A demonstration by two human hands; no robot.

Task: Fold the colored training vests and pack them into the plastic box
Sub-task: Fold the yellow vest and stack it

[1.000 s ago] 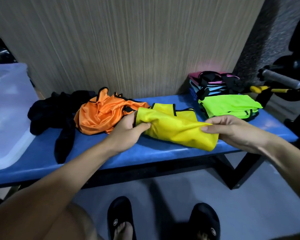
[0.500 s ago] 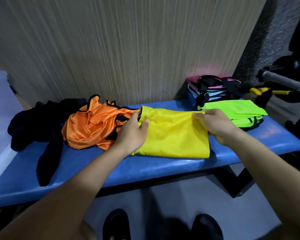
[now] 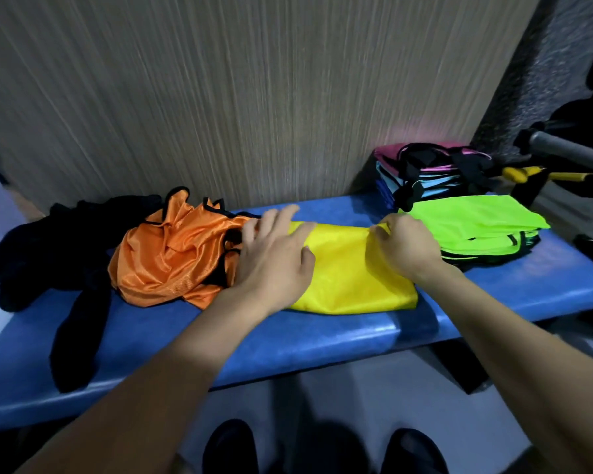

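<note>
Head view is looking down at two black sandals [image 3: 231, 446] on the grey floor, nearest to the camera, and both forearms are reaching forward over them to a blue bench [image 3: 288, 343]. On the bench, the yellow vest [image 3: 353, 282] is lying folded in the middle, near the front edge. The left hand [image 3: 274, 254] is resting flat on the left end of the yellow vest, with its fingers straight and spread, and the fingertips are reaching past the cloth toward the wall. The right hand [image 3: 404, 248] is gripping the far right part of the yellow vest, with its fingers curled around a fold of the cloth. Just beside the left hand, a crumpled orange vest [image 3: 172, 254] with black trim is touching the yellow one. Further left, a heap of black vests [image 3: 48, 248] is lying, and one part is hanging toward the front edge. To the right, a folded green vest [image 3: 473, 220] is sitting on a small pile. Behind it, against the striped wall [image 3: 254, 97], a stack of folded vests [image 3: 425, 172] in pink and blue is standing.
</note>
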